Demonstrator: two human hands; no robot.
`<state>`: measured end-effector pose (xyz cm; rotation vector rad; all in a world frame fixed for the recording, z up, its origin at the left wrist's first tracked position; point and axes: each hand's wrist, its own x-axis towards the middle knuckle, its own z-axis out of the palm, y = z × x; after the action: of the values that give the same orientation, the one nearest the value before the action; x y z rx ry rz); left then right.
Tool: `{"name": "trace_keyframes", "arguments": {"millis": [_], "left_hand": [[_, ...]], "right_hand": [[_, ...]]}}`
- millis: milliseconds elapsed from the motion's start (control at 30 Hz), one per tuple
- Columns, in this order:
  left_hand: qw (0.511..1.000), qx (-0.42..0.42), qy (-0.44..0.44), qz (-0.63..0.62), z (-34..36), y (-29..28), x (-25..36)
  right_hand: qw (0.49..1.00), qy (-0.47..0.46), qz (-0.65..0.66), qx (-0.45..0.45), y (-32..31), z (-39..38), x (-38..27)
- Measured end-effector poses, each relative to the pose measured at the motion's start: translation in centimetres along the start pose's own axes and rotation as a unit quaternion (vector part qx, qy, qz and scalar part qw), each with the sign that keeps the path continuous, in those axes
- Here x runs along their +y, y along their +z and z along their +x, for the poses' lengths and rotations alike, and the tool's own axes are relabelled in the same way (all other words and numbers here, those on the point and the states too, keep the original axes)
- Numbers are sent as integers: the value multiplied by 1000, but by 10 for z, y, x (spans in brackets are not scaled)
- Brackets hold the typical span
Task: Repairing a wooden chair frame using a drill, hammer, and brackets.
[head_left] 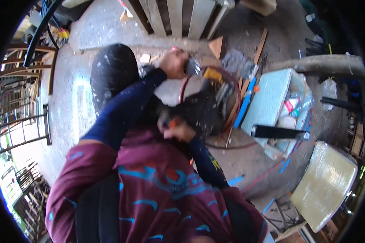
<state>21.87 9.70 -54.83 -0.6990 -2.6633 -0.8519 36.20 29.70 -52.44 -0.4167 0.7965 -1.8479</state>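
My left hand (pixel 175 65) reaches forward past my dark knee, its fingers curled. A small pinkish-red bit shows at its top, and crumpled clear plastic (pixel 193 67) lies beside it; what the fingers hold, if anything, I cannot make out. Close to my body, my right hand (pixel 180 133) is closed around a blurred orange-and-dark object (pixel 175 122), its thumb lying along it. The object's kind is not clear. Just beyond the right hand sits a blurred black heap (pixel 202 111), with a yellow tool-like piece (pixel 213 75) at its far end.
A pale blue box (pixel 267 103) holding bottles and plastic stands at right. Nearby are a blue strip (pixel 244 107), a reddish hose (pixel 236 81) and a plastic-wrapped seat (pixel 326 182). Wooden slats (pixel 175 18) stand at the far side; chair frames (pixel 20 127) are at left.
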Motion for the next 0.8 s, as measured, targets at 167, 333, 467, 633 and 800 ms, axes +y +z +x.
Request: {"name": "trace_keyframes", "arguments": {"millis": [167, 333, 467, 633, 800], "left_hand": [[988, 43, -150, -5, 20, -17, 12], [982, 39, -127, -137, 33, -24, 56], [970, 19, -100, -222, 32, -40, 88], [880, 16, -64, -470, 26, -54, 107], [818, 34, -92, -566, 4, -67, 113]], "right_hand": [[916, -237, 198, 256, -4, -39, -32], [878, -145, -67, 451, -21, -106, -9], [694, -74, -377, 609, -28, -138, 75], [672, 19, -325, 665, -63, -170, 133], [408, 138, -523, 736, -30, -150, 84]]}}
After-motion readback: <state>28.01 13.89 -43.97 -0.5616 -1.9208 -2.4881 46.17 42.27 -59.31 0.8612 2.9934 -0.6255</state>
